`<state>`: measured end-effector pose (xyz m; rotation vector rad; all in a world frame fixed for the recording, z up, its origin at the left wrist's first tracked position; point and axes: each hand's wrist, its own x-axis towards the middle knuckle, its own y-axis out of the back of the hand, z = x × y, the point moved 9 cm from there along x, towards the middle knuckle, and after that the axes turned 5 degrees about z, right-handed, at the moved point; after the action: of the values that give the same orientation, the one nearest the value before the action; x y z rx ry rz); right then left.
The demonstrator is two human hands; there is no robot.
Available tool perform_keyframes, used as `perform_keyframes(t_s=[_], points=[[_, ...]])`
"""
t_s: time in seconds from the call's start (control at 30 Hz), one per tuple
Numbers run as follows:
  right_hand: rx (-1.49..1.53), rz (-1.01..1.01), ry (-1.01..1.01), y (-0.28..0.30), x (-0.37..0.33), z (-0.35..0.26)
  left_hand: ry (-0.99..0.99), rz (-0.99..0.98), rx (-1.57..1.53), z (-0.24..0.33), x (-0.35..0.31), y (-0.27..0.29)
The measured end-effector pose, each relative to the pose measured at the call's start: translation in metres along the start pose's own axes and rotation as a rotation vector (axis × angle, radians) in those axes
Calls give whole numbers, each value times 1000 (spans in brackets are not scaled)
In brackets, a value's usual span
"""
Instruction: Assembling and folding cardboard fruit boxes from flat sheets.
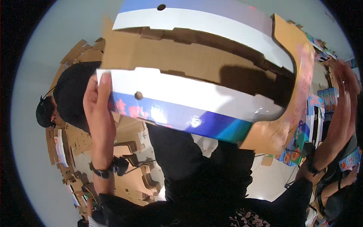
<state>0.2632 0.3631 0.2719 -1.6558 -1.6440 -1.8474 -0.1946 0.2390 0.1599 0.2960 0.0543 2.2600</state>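
Observation:
I hold up a large printed cardboard box blank, brown inside with white and blue glossy flaps, close to the camera. My left hand grips its left edge, thumb on the white flap. My right hand is blurred at the far right, fingers spread, just off the box's right end flap; contact cannot be made out. Both arms wear dark sleeves and a wrist device.
Another person in a black cap sits behind the box at left. Stacks of flat brown cardboard lie on the floor at lower left. Colourful printed boxes stand at right. My dark clothing fills the lower middle.

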Motion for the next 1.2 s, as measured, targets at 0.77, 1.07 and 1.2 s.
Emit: perform_keyframes(t_s=[0.77,1.07,1.2], points=[[1334,37,-1326,-170,-232,-98,477,-444,-469,-22,-163,-107],[1118,-96,-1072,-151,-147,-36,379,-1021,-335,7,-213,-103],[1100,-314,-977,-157,-117,-9,-100,-1147,-437,54,-187,-33]])
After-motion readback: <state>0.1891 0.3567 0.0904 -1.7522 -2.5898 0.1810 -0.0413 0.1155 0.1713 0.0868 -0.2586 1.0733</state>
